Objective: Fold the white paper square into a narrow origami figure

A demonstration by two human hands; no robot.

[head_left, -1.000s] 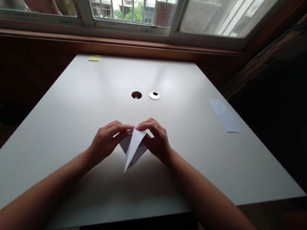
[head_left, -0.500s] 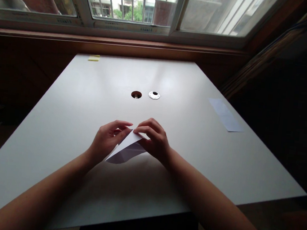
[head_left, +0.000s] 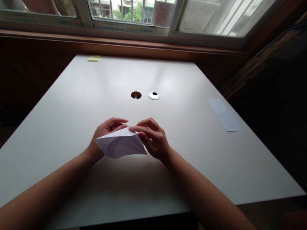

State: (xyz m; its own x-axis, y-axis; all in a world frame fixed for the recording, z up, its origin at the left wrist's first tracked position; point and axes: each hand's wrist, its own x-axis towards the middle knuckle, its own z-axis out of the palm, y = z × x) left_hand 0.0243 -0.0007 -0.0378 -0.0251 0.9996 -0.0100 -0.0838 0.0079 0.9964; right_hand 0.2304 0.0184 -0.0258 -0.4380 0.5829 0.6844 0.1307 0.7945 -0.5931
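Observation:
A folded sheet of white paper [head_left: 120,146] is held above the near middle of the white table, its open side facing me and its left end coming to a point. My left hand [head_left: 108,128] is behind the paper, closed on its far top edge; the paper hides part of the palm and some fingers. On the right, my right hand [head_left: 153,136] pinches the top edge of the paper with its index finger laid along it. Both hands are close together, their fingertips nearly meeting at the top.
The white table [head_left: 163,177] has a round cable hole [head_left: 136,95] with its silver cover [head_left: 153,95] beside it. Yellow sticky notes [head_left: 93,58] lie at the far left corner. A loose strip of paper [head_left: 225,115] rests by the right edge. A window [head_left: 131,4] stands behind.
The folded paper has turned, so its pointed end now reaches farther left and more of its open underside faces me. My left hand has shifted slightly left behind it.

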